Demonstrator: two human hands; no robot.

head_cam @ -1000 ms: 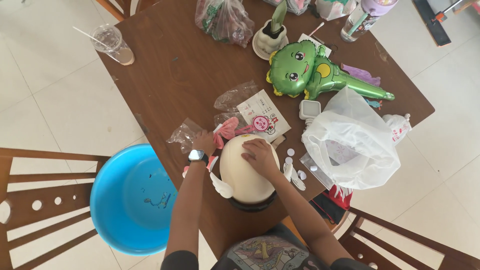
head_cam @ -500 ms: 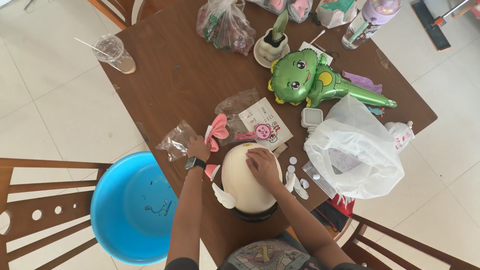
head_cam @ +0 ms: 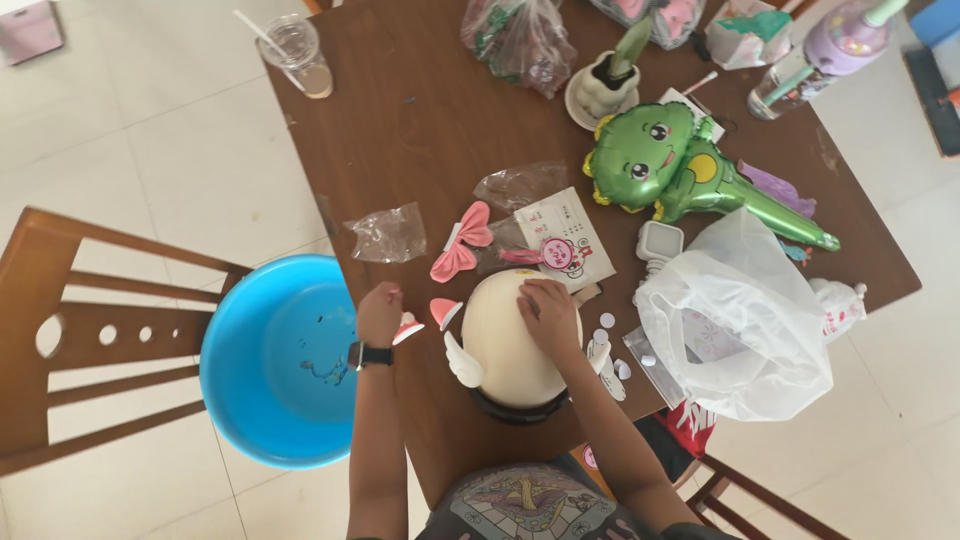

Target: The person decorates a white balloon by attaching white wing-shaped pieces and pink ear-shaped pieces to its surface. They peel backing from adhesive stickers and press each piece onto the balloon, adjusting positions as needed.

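resting on the cream egg [head_cam: 505,345], right hand [head_cam: 550,312] — left hand's [head_cam: 380,312] grip unclear.

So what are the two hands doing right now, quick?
Left hand: closed on a small pink-and-white piece.
Right hand: flat on the cream egg shape, gripping nothing.

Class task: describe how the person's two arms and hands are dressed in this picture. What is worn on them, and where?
Both forearms are bare, with no sleeves reaching them and no gloves. The left hand has a dark wristwatch with a black band strapped at the wrist. The right hand shows no watch or bracelet; rings cannot be made out at this size. A dark printed shirt shows at the bottom edge.
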